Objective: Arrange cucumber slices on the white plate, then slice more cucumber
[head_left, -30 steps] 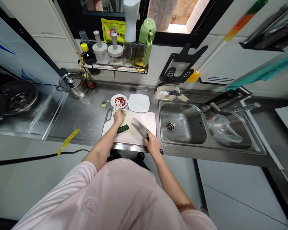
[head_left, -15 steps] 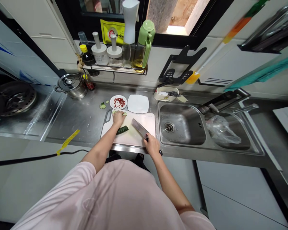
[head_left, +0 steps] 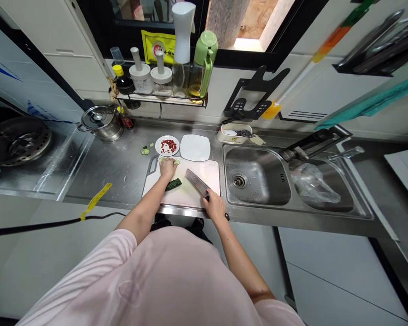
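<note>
Left hand (head_left: pixel 167 167) curled over cucumber slices (head_left: pixel 176 161), grip unclear; right hand (head_left: pixel 215 206) closed around a cleaver (head_left: pixel 197 183). Cucumber piece (head_left: pixel 173 184) on the white cutting board (head_left: pixel 204 172), nearer the left hand, long axis slanting up rightward.

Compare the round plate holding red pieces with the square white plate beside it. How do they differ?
The round plate is circular; the square plate has straight sides and rounded corners. Red pieces lie on the round plate but not the square plate. The square plate looks larger than the round plate. Both are white and sit on the steel counter.
</note>
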Motion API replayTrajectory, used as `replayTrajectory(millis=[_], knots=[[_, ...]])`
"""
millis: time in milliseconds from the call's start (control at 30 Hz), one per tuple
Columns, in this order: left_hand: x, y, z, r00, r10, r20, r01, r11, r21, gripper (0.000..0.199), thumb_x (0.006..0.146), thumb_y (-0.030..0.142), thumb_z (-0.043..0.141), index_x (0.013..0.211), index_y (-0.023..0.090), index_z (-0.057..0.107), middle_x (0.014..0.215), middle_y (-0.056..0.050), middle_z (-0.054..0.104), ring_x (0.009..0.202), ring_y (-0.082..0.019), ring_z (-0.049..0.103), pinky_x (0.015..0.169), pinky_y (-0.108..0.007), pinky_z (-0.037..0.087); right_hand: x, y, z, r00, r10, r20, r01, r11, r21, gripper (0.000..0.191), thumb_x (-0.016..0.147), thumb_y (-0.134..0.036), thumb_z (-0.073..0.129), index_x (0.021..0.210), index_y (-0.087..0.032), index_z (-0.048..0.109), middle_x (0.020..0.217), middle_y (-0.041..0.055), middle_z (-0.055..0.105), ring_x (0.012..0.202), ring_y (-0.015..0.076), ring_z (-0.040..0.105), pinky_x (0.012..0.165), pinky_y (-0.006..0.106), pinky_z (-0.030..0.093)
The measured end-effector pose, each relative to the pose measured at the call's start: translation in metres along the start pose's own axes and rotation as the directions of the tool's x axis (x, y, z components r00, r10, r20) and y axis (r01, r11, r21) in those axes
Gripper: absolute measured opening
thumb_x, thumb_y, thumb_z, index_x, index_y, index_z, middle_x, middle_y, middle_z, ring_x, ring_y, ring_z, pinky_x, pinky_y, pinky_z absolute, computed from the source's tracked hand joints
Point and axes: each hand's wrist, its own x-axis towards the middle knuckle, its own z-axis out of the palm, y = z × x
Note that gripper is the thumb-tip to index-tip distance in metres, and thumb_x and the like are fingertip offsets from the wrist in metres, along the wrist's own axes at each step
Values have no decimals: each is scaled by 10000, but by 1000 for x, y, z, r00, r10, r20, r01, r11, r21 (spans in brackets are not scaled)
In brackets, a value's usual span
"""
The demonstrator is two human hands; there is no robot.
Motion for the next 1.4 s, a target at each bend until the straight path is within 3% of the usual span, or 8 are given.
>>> replayTrajectory(millis=[233,433,833,1033,1400], knots=[[-3,2,-7,999,-34,-26,33,999,-40,247,795,338,569,975,215,685,1026,-95,655,1034,-260,533,896,-382,373,-1,0,0,1000,-2,-24,2,1000,9,336,863,-290,512,1194,-232,524,1019,48,643,903,187,584,722,265,357],[-29,3,-19,997,-62,-41,56,990,-126,218,809,328,557,960,224,675,998,-57,665,997,-224,559,877,-342,409,0,-3,-2,1000,-8,7,8,1000,5,336,863,-284,511,1196,-241,531,1026,46,638,886,179,579,708,256,352],[-86,-15,-32,993,115,-31,-118,984,-133,238,864,353,511,974,232,683,1008,-66,652,1003,-217,553,926,-343,402,9,-12,-2,999,1,42,-3,998,60,315,933,-347,392,1180,-249,562,907,44,686,811,179,615,661,248,327],[-89,-19,-30,985,174,-10,-173,977,-122,245,877,369,508,977,228,681,1015,-67,649,994,-216,552,908,-344,408,14,-23,-7,988,-78,132,70,996,62,342,971,-334,293,1041,-212,605,863,56,680,785,168,608,607,246,291],[-88,-25,-19,945,322,-54,-326,922,-208,220,885,346,521,949,246,706,949,-43,658,928,-183,572,861,-325,436,17,-44,-18,963,-146,225,140,989,45,312,972,-330,300,1045,-194,571,926,85,672,839,197,623,620,250,312]])
